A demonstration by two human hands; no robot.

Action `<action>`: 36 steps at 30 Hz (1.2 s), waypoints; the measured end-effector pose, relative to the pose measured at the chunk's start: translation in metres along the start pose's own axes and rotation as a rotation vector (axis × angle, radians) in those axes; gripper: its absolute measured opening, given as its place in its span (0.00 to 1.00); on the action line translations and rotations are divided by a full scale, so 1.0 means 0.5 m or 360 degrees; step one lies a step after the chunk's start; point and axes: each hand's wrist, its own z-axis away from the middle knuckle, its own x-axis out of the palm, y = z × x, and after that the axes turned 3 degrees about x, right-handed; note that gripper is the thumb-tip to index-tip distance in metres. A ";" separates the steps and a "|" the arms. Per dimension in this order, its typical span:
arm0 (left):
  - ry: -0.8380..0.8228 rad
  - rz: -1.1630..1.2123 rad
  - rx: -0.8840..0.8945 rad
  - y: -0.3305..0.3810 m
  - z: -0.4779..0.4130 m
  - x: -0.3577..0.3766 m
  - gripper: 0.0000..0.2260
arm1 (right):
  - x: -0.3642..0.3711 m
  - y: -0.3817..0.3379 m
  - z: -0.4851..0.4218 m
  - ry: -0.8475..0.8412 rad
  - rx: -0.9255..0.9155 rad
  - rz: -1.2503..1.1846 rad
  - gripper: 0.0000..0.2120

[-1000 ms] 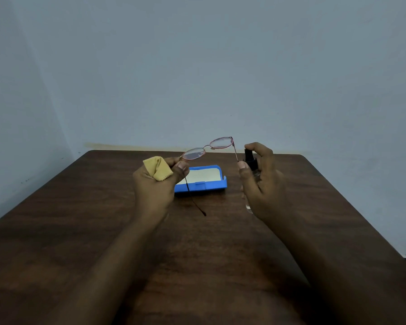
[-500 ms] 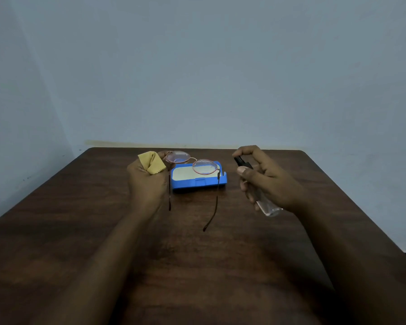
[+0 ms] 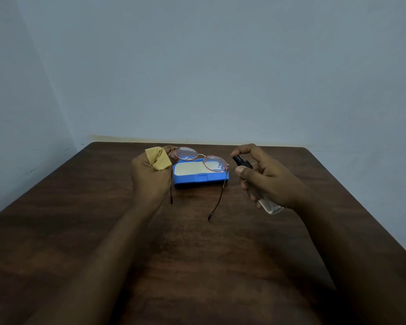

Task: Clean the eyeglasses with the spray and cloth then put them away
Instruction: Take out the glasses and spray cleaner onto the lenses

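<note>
Well, the fingers [image 3: 168, 150] of the left hand [image 3: 148, 179] are curled in. They pinch the eyeglasses [image 3: 186, 153] at the outer edge of one lens, and the same hand grips a bunched yellow cloth [image 3: 157, 158], which sticks out above the knuckles. The fingers of the right hand [image 3: 270, 184] are wrapped round the spray bottle [image 3: 270, 207]. The index finger arches over the black nozzle head, the thumb lies against the neck, and the nozzle faces the nearer lens.

The bottle is tilted, with its clear lower end poking out below the hand on the person's right side. The eyeglasses are held up, lenses toward the far wall [image 3: 220, 66], with both temple arms unfolded and slanting down toward the person. One runs beside the left wrist and the other hangs free between the two hands. Whether the frame touches anything beneath it I cannot tell.

Just behind the lenses lies an open blue case [image 3: 197, 180] with a pale lining, resting on the dark wooden surface [image 3: 80, 231] — between the hands and toward the far edge. Both forearms reach in from the near side.
</note>
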 end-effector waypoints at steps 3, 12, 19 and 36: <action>0.0005 0.0004 0.0031 0.010 0.005 0.000 0.12 | -0.004 0.005 -0.002 -0.0012 0.0010 0.0011 0.17; 0.0038 -0.0044 0.0012 0.016 0.007 0.002 0.19 | -0.002 0.004 0.000 0.0014 -0.0003 0.0084 0.16; 0.0026 -0.0007 0.0058 0.028 0.017 0.006 0.13 | 0.002 -0.002 0.004 0.0050 -0.0040 0.0104 0.15; 0.0015 0.0024 0.0057 0.040 0.016 0.006 0.20 | -0.002 -0.003 0.001 0.0071 -0.0041 0.0192 0.14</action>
